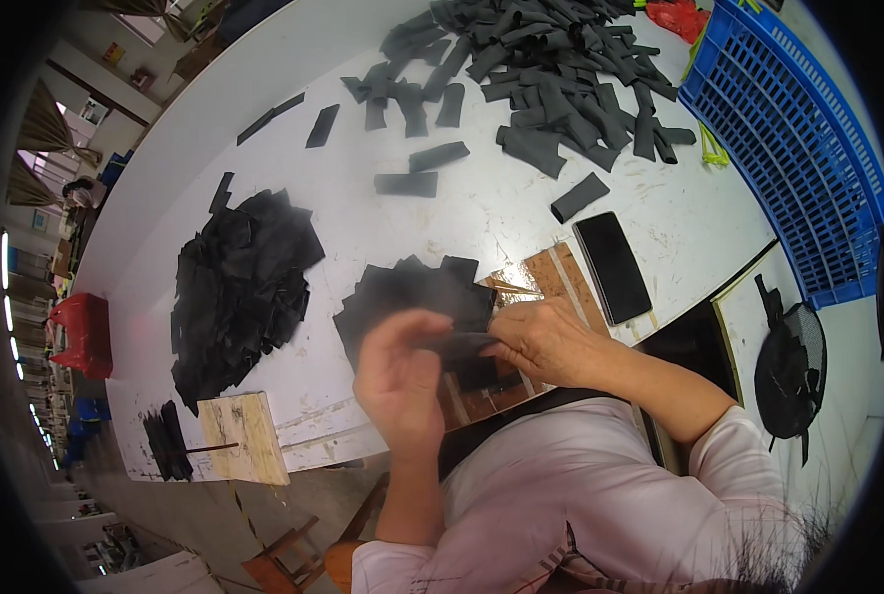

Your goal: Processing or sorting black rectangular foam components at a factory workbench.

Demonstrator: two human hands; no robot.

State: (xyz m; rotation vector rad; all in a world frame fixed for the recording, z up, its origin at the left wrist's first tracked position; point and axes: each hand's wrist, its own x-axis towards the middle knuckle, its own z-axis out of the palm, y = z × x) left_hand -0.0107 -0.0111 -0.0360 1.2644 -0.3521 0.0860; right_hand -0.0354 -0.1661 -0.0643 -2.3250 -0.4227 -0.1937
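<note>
Between my two hands is a dark grey fabric piece (459, 345), held level over the near edge of the table. My right hand (541, 340) pinches its right end between thumb and fingers. Curled around the left end is my left hand (402, 371), slightly blurred, with thumb below and fingers above. Just behind the hands lies a fanned stack of black fabric pieces (397, 287). Under my right hand a brown board with pale strips (551, 272) rests on the table, and part of it is hidden by the hand.
A larger black fabric pile (249, 277) lies to the left, near a wooden block (244, 436). Rolled dark grey tubes (551, 79) are heaped at the back. A phone (612, 267) lies right of the board. A blue plastic basket (779, 139) stands far right; a red bag (81, 335) sits left.
</note>
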